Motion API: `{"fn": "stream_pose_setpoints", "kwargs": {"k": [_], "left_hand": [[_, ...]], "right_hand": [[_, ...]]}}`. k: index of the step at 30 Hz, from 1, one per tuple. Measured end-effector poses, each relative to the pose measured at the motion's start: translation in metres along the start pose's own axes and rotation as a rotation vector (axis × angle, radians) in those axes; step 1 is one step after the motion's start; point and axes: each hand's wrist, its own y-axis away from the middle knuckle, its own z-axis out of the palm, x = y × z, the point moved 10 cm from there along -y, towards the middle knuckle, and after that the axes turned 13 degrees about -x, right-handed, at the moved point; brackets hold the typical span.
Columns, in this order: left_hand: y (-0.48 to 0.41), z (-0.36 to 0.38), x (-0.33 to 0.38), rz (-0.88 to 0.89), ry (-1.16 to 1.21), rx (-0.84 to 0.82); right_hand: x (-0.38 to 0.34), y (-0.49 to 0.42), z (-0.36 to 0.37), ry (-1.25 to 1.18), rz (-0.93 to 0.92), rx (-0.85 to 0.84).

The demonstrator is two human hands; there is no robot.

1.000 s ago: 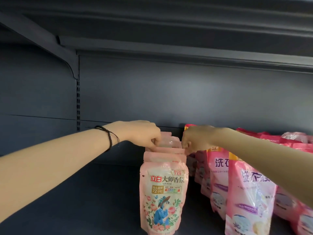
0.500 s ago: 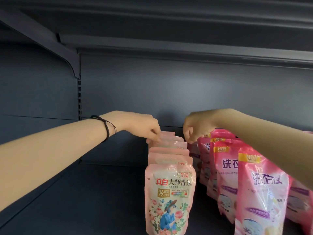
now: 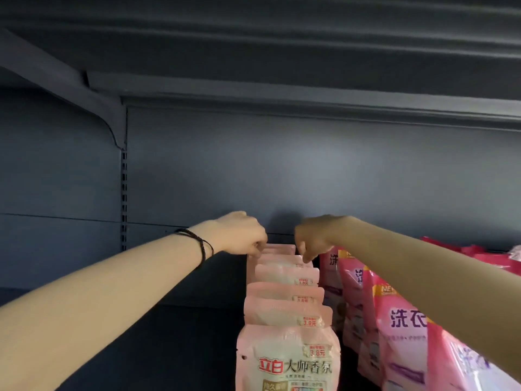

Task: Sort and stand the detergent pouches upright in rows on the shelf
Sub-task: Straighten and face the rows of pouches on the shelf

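A row of several pale pink detergent pouches stands upright, running from the front of the dark shelf to its back wall. My left hand pinches the top left corner of a rear pouch in that row. My right hand pinches the same pouch's top right corner. A second row of brighter pink pouches stands right beside it, partly hidden under my right forearm.
The shelf floor left of the pale row is bare dark metal. An upper shelf hangs close overhead, with a bracket and slotted upright at the left. More pink pouches lie at the far right rear.
Both hands have stayed at the rear of the pale row, coming down onto the top corners of the rear pouch. The camera has come closer and tilted upward.
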Motion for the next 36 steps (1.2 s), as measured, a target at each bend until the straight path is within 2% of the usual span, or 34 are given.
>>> {"fn": "stream_pose_setpoints", "kwargs": {"k": [3, 7, 14, 17, 19, 22, 25, 31, 36], "left_hand": [[-0.002, 0.011, -0.002, 0.017, 0.112, -0.043], [-0.002, 0.013, -0.002, 0.025, 0.073, -0.045], [0.007, 0.016, -0.009, -0.002, 0.064, -0.089], [0.015, 0.001, -0.007, 0.011, 0.020, -0.013], [0.022, -0.013, -0.004, 0.050, 0.077, 0.040], [0.032, -0.026, 0.004, 0.138, 0.245, 0.071], [0.034, -0.019, 0.017, 0.173, 0.241, 0.042], [0.032, 0.010, 0.021, 0.079, 0.312, -0.039], [0.043, 0.017, 0.012, 0.023, 0.321, -0.047]], "right_hand": [[-0.004, -0.002, -0.001, 0.049, -0.011, 0.007], [-0.007, -0.003, -0.002, 0.043, -0.030, -0.025], [-0.015, 0.004, -0.006, -0.014, -0.088, 0.015], [-0.011, 0.021, -0.018, -0.022, -0.086, 0.092], [-0.008, 0.036, -0.023, -0.056, -0.101, 0.118], [-0.009, 0.053, -0.020, -0.148, -0.148, 0.109], [-0.015, 0.053, -0.006, -0.130, -0.147, 0.059], [-0.025, 0.037, 0.009, 0.040, -0.060, -0.008], [-0.033, 0.033, 0.005, -0.032, -0.099, -0.042]]}}
